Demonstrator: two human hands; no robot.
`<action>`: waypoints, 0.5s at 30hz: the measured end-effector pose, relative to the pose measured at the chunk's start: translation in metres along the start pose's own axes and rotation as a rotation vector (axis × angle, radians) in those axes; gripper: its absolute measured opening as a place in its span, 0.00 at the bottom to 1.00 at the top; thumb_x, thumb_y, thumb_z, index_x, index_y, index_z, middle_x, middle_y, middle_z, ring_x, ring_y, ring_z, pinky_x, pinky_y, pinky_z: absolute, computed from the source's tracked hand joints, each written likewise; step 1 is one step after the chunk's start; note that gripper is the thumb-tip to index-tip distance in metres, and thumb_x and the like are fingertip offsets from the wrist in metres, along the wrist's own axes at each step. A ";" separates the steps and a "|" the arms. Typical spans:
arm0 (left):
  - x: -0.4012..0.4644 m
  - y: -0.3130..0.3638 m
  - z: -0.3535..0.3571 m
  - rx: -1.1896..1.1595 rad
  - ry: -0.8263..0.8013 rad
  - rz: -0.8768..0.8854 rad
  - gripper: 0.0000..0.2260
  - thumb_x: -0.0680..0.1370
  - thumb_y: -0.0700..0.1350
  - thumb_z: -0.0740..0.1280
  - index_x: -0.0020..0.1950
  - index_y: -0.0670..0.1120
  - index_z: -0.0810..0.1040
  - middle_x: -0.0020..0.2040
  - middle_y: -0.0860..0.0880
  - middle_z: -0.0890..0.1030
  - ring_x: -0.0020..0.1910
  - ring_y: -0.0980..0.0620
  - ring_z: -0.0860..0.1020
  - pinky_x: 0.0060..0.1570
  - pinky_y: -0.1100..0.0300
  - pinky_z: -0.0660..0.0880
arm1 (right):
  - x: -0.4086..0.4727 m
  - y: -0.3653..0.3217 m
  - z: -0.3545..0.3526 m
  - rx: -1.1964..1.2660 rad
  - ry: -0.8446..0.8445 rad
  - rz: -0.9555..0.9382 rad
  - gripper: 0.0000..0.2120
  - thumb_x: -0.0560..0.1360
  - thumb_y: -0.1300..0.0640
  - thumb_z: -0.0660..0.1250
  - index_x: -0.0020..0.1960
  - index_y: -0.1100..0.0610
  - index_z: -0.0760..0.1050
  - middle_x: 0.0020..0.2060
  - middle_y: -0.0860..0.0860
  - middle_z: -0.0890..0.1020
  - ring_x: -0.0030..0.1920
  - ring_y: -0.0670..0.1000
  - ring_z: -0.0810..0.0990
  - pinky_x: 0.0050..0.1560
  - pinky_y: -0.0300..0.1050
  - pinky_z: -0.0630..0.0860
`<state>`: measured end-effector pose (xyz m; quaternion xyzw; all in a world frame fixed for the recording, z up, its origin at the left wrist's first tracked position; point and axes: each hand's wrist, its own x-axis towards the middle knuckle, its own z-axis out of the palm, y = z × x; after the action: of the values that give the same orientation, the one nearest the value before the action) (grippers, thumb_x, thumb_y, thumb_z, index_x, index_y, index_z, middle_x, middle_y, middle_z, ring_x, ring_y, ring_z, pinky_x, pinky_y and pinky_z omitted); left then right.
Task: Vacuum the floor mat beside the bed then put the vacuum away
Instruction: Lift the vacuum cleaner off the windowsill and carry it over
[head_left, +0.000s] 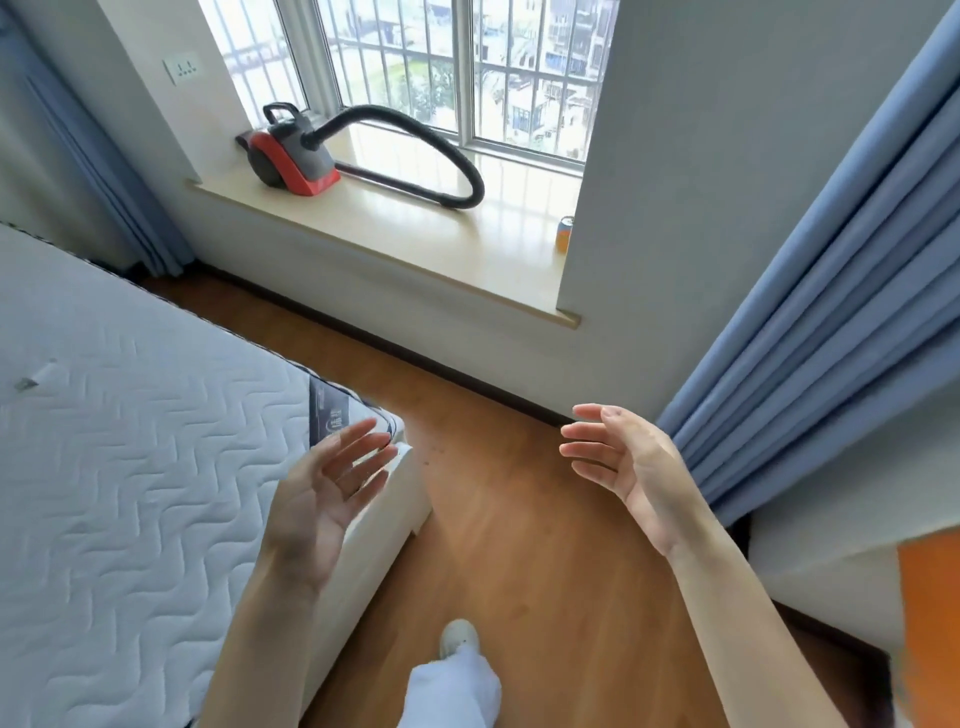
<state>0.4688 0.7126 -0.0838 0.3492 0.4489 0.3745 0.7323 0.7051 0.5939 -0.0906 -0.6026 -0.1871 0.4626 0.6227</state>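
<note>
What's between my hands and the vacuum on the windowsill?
In the head view, bare wood floor, then the wall below the sill, lies between the open left hand and right hand and the vacuum. Nothing blocks the way.

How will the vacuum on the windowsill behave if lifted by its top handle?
The vacuum body looks rigid and compact, so probably it lifts steadily by the handle. Its hose curves loosely along the sill, so it will likely flop and drag behind.

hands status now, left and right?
Left hand: open, fingers spread, holding nothing.
Right hand: open, fingers straight, holding nothing.
</note>
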 end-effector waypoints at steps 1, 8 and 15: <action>0.013 0.008 0.000 0.003 -0.006 0.000 0.16 0.82 0.44 0.53 0.56 0.43 0.79 0.47 0.46 0.84 0.46 0.50 0.83 0.56 0.54 0.75 | 0.012 -0.003 0.008 0.004 0.003 0.002 0.13 0.82 0.57 0.56 0.52 0.56 0.79 0.43 0.53 0.85 0.44 0.51 0.83 0.48 0.45 0.78; 0.092 0.045 -0.002 0.018 -0.019 -0.032 0.15 0.82 0.44 0.54 0.55 0.43 0.79 0.46 0.46 0.84 0.48 0.49 0.82 0.56 0.53 0.74 | 0.085 -0.022 0.039 -0.018 0.038 -0.016 0.13 0.82 0.56 0.56 0.52 0.55 0.79 0.42 0.52 0.85 0.45 0.51 0.83 0.48 0.44 0.78; 0.172 0.064 0.002 -0.037 0.047 -0.069 0.14 0.81 0.43 0.54 0.54 0.42 0.79 0.45 0.46 0.84 0.46 0.50 0.83 0.56 0.54 0.74 | 0.176 -0.039 0.054 -0.049 0.016 0.018 0.12 0.82 0.56 0.55 0.51 0.54 0.78 0.43 0.52 0.85 0.46 0.52 0.83 0.47 0.43 0.76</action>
<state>0.5097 0.8912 -0.0972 0.3110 0.4707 0.3654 0.7405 0.7640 0.7723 -0.1004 -0.6229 -0.1879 0.4588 0.6051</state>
